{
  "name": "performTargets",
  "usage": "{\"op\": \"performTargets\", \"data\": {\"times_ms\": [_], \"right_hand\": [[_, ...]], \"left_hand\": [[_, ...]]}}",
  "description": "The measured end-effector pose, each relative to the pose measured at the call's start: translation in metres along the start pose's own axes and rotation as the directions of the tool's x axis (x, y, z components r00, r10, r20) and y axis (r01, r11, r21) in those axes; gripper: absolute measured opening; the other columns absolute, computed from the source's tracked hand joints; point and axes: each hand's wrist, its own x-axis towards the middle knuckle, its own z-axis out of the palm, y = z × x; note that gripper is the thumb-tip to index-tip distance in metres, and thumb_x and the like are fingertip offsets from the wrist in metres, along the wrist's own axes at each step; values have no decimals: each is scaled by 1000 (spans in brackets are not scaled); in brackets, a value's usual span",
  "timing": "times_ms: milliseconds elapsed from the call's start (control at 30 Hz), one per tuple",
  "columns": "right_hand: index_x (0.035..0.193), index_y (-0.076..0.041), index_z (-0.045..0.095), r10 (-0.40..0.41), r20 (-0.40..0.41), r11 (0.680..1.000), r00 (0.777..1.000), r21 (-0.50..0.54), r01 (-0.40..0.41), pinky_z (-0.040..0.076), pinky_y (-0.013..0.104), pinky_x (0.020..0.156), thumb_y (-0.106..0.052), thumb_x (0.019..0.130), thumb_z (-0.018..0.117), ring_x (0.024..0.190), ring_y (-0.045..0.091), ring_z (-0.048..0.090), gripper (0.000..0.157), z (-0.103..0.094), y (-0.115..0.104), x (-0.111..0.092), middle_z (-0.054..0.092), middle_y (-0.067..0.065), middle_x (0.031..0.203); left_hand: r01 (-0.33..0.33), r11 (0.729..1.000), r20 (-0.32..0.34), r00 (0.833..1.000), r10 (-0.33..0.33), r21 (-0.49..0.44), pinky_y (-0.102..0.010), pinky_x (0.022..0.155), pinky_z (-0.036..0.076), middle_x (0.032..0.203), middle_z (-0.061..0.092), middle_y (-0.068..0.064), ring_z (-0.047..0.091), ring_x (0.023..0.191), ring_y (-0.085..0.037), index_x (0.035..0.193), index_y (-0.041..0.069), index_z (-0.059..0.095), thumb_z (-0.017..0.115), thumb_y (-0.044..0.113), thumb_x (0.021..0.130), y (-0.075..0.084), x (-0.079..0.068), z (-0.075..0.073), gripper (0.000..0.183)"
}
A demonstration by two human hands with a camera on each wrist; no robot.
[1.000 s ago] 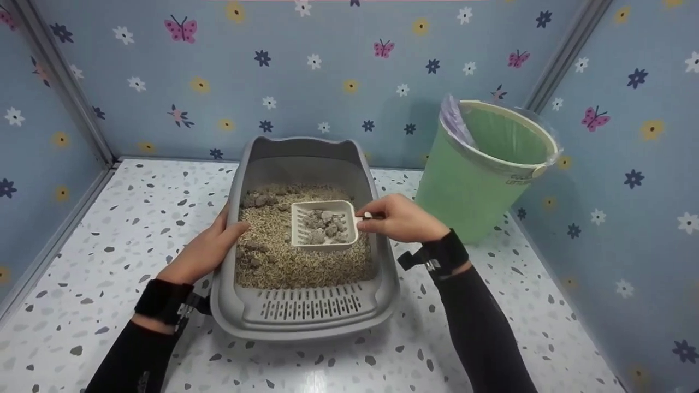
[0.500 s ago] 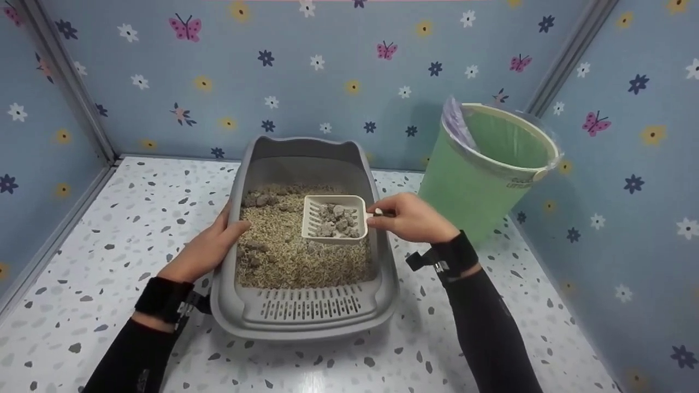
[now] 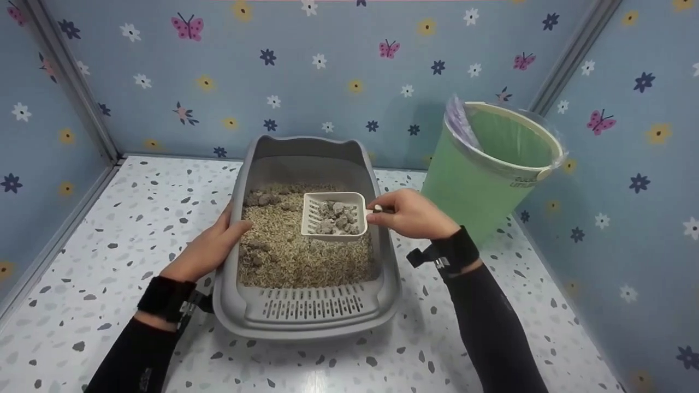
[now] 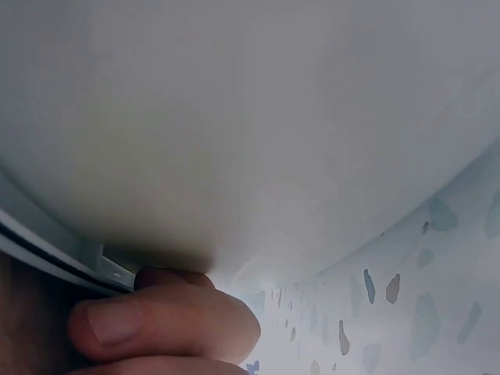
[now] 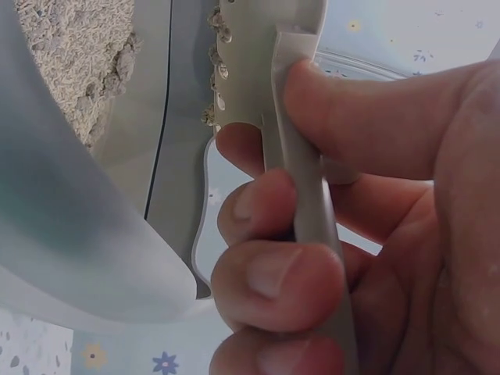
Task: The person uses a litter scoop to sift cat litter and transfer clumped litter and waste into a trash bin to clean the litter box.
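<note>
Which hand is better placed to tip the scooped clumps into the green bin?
The right hand, most likely: it grips the scoop with the clumps, and the green bin stands on that side. The left hand holds the litter box, farther away.

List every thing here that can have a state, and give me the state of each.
Litter: uneven, with lumps along the left.
Litter box: uncovered, upright, part filled.
Scoop: raised above the litter, loaded.
Gray clumps: piled in the scoop.
Bin: upright, open-topped, lined; bottom hidden.
Purple-tinted liner: folded over the bin's rim.
Left hand: holds the litter box's left side.
Right hand: grips the scoop's handle.
</note>
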Motion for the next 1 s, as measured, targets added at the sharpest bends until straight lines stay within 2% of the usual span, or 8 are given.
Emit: {"op": "performTargets", "data": {"times_ms": [200,367,500,600,700,833,933,1000], "right_hand": [[115,-14,86,4,4,1000,1000,-4,-4,48,36,66,-29,108,76,65,12,52,19,-1,-1,-1,61,-8,75],[114,-14,85,4,8,1000,1000,-8,-4,46,35,65,-29,109,75,63,12,50,19,-6,-1,-2,55,-8,71],[116,-13,86,10,-2,1000,1000,-8,-10,45,35,66,-29,110,74,63,12,49,20,-18,-2,-5,55,-8,71],[105,-13,84,22,-19,999,1000,-25,-22,43,35,66,-29,110,74,62,11,46,20,-33,-3,-8,52,-7,70],[98,-13,81,52,-56,996,997,-64,-55,40,34,65,-31,111,73,61,11,43,24,-52,-4,-13,49,-6,71],[100,-12,80,119,-114,985,986,-113,-132,38,33,63,-34,112,72,64,14,43,27,-83,-3,-20,48,-3,73],[98,-12,79,186,-155,970,970,-130,-207,38,34,62,-39,112,71,65,16,43,32,-110,-1,-25,47,-2,73],[93,-11,75,231,-184,958,955,-128,-257,38,34,61,-43,112,70,65,17,43,37,-128,0,-28,47,-2,72]], "left_hand": [[4,1000,5,1000,-4,0,-72,115,45,180,13,-34,51,141,-60,178,36,-13,39,79,110,0,2,1,96],[0,1000,1,1000,0,1,-70,110,50,180,15,-34,56,135,-59,177,39,-13,39,79,110,-1,2,1,95],[-6,1000,7,1000,6,-2,-73,113,46,182,12,-31,52,139,-61,176,44,-14,39,80,110,-2,1,-1,92],[-1,1000,10,1000,1,1,-75,115,44,182,11,-30,49,142,-62,175,47,-15,38,81,109,-2,0,-1,91],[7,1000,20,1000,-8,5,-76,120,36,184,5,-27,40,150,-63,174,47,-17,36,83,108,-1,-1,-2,92],[8,1000,29,1000,-8,7,-76,124,30,185,0,-23,33,155,-63,174,44,-18,35,83,108,0,-1,-2,93],[2,1000,19,1000,-2,5,-77,122,33,184,2,-25,37,151,-64,175,44,-17,36,82,109,0,-1,-1,93],[-5,1000,11,1000,5,6,-77,118,39,183,5,-28,43,147,-65,175,43,-16,37,81,109,-1,0,0,92]]}}
